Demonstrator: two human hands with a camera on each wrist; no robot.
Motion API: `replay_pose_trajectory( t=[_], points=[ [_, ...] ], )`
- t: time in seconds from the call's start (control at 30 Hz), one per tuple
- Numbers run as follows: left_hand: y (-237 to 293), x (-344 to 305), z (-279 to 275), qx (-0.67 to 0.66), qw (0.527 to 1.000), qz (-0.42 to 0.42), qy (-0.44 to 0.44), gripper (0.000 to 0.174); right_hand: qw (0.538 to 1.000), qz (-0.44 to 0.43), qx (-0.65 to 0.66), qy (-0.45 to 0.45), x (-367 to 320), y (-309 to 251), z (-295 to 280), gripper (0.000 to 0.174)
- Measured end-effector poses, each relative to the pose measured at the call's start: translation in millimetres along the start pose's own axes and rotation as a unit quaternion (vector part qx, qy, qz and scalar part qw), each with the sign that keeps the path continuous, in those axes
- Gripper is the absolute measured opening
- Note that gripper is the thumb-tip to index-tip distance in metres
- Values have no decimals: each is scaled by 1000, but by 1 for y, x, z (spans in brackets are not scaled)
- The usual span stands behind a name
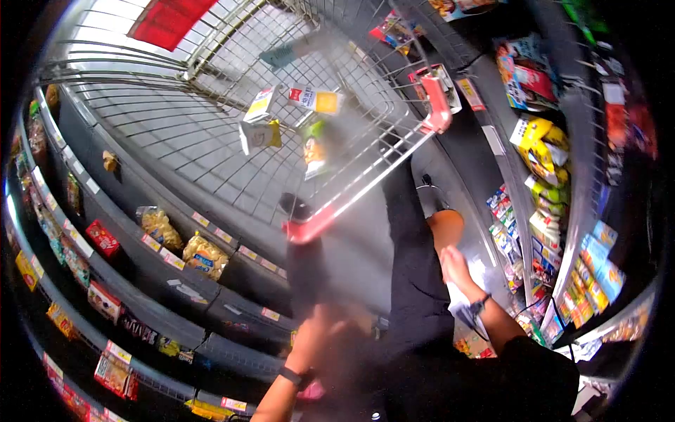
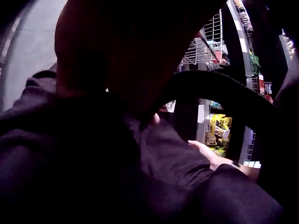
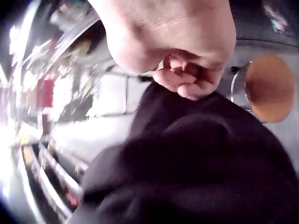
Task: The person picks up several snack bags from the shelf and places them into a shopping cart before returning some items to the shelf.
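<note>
My left hand, blurred, hangs low in front of my body with no object showing in it. A dark shape in the left wrist view hides most of that hand. My right hand is beside my right leg, close to a round tan stool top. From the right wrist view, its fingers are loosely curled above the dark trousers, with nothing seen in them. Ahead of me stands a wire shopping cart with red corners. Several packs lie in it, including a green pack and a white-and-yellow pack.
Left, long dark shelves carry pasta-like bags and boxes behind price tags. Shelves on the right hold yellow packs and many colourful packets. Grey floor shows between cart and legs. A red panel hangs at the cart's far end.
</note>
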State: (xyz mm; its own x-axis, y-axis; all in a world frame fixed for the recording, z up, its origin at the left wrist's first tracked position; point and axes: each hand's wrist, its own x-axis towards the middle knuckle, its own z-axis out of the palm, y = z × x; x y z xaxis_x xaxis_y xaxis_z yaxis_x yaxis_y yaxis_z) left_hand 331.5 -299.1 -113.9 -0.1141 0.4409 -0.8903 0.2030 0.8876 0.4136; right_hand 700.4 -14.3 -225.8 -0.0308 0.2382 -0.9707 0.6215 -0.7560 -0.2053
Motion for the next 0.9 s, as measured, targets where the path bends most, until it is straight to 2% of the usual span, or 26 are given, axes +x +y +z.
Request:
replay_pose_trajectory(
  t=[0.03,0.07,0.1,0.17,0.2,0.23,0.3,0.33,0.37,0.43,0.47,0.5,0.53,0.63,0.7,0.73,0.8,0.83,0.9],
  points=[
    [6,12,-3,1,999,-40,2,51,977,-68,-188,81,50,8,-15,15],
    [3,27,-5,36,998,41,35,42,873,-253,-392,142,111,40,-42,17],
    [-1,43,-8,76,987,119,74,34,832,-274,-448,179,146,43,-52,17],
    [-21,85,-8,89,978,94,162,37,886,-133,-405,182,189,17,-53,17],
    [-50,97,7,72,971,68,217,42,895,-95,-394,185,204,9,-53,18],
    [-75,103,23,99,956,96,258,42,897,-71,-391,191,219,1,-54,18],
    [-69,111,11,129,962,129,201,41,900,-50,-385,197,243,-8,-56,18],
    [-83,109,20,68,981,64,170,39,901,-48,-384,197,252,-12,-57,18],
    [-93,108,20,116,969,68,205,40,902,-43,-383,196,260,-14,-58,19],
    [-126,109,46,60,969,36,239,41,904,-34,-379,197,267,-17,-63,19],
    [-120,108,47,80,965,31,246,43,904,-31,-378,197,267,-17,-65,19],
    [-126,108,53,-56,974,-29,216,46,905,-29,-377,197,269,-16,-68,20],
    [-131,108,60,-188,957,-95,201,49,905,-28,-376,197,271,-16,-71,20],
    [-117,113,48,17,976,10,216,50,906,-26,-376,192,281,-18,-72,21],
    [-83,120,26,109,977,-5,182,51,908,-24,-374,189,280,-12,-73,21],
    [-91,121,29,173,962,54,203,52,908,-27,-373,190,282,-12,-74,21],
    [-100,122,35,133,972,51,186,50,906,-35,-377,191,283,-10,-69,22],
    [-102,124,32,148,968,102,178,48,907,-35,-374,193,284,-8,-64,22],
    [-81,129,28,191,950,119,216,43,909,-25,-364,199,281,-9,-52,23]
  ],
)
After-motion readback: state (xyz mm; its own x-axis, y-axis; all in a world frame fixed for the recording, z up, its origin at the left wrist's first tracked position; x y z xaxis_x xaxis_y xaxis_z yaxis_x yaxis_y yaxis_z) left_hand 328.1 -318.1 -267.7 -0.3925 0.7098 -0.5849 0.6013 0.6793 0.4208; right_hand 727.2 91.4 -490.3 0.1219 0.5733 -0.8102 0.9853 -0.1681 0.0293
